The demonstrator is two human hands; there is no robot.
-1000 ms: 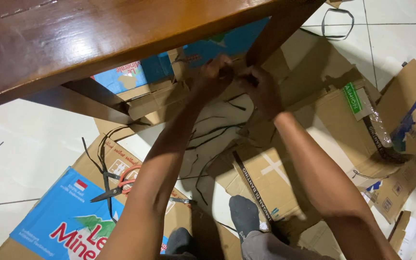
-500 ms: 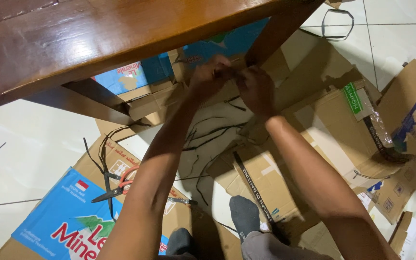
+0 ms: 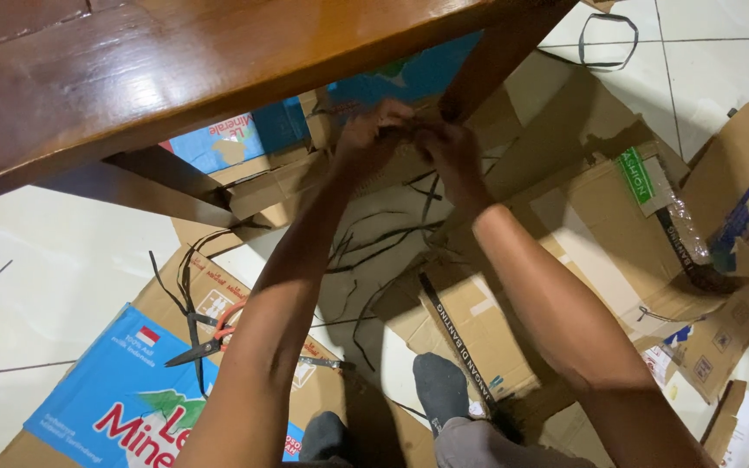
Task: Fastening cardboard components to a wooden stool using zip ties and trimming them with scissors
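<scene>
Orange-handled scissors [image 3: 210,338] lay on flattened brown cardboard [image 3: 478,321] on the white tiled floor [image 3: 62,260], far left. Left hand [image 3: 370,139] and right hand [image 3: 448,152] met under the brown wooden tabletop [image 3: 175,61], each grip pinched shut on thin dark plastic straps [image 3: 409,130] beside the table leg [image 3: 496,56].

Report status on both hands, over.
Left hand and right hand together at the cardboard under the wooden table. Grip unclear. Black straps below; scissors lying aside.
</scene>
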